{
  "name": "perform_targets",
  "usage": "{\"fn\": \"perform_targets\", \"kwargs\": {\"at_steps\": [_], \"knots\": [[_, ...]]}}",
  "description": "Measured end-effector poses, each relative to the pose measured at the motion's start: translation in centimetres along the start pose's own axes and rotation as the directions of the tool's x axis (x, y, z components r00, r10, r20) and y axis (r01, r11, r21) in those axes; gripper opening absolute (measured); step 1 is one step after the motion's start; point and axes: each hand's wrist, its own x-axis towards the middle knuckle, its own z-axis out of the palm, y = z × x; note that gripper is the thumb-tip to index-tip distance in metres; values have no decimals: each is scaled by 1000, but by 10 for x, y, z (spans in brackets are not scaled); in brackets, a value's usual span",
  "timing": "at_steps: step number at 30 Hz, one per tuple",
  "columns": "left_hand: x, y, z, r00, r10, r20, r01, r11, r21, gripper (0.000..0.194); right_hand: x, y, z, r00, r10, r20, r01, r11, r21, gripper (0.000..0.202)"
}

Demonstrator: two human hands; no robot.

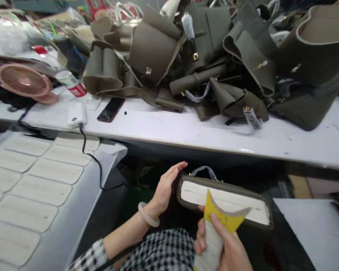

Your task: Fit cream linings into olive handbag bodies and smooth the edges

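Observation:
A dark olive handbag rests in front of me, its pale, flat panel turned up toward me. A plastic-wrapped handle loop sticks out at its far side. Beside the bag's left end is my left hand, open, fingers stretched out together; whether it touches the bag I cannot tell. My right hand is closed around a yellow scraper with a concave edge and a whitish wrapped grip. The scraper appears in front of the bag's panel and covers part of it.
Olive bags and bag parts pile up on the white table. At left are a pink fan, bottle, phone and white device with a black cable. Pale rounded panels cover the lower-left surface.

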Motion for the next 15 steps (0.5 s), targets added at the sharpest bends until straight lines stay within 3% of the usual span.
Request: {"fn": "perform_targets", "kwargs": {"at_steps": [3, 6, 11, 15], "knots": [[-25, -5, -17, 986, -118, 115, 126, 990, -68, 44, -7, -49, -12, 993, -109, -48, 102, 986, -130, 40], [-38, -5, -22, 969, -173, 178, 189, 979, -78, 54, 0, -98, -25, 976, -182, -123, 132, 932, -338, 46], [-38, -3, -16, 979, -161, 121, 163, 987, -5, 52, 30, -169, -38, 913, -298, -279, 123, 853, -508, 47], [-38, -5, -10, 989, -123, 83, 119, 992, 52, 50, 62, -220, -47, 806, -487, -337, 181, 745, -642, 29]]}}
